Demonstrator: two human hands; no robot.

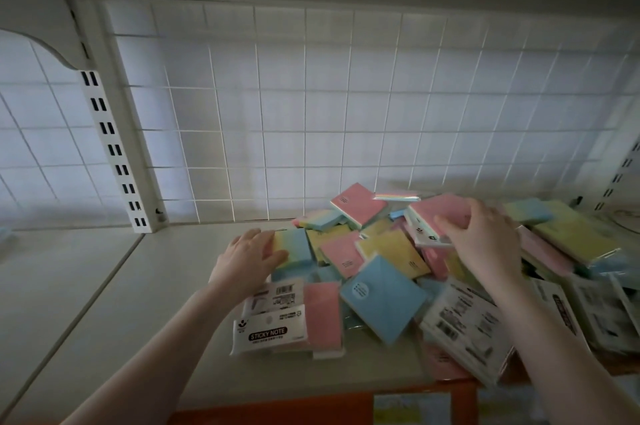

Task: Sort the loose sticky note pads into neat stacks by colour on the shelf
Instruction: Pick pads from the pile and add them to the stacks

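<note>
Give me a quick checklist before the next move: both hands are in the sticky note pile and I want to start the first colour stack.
1. Right hand has a grip on one pad: ok, fingers curl round a pink wrapped sticky note pad lifted off the pile.
2. Left hand has a grip: cannot tell, fingers lie on a yellow-to-blue gradient pad at the pile's left edge.
3. Free room for stacks: ok, the white shelf board left of the pile is bare.
4. Any stack started: not ok, the pads lie mixed and overlapping.
5. Pads safe from falling: not ok, white label-side packs overhang the front edge.
</note>
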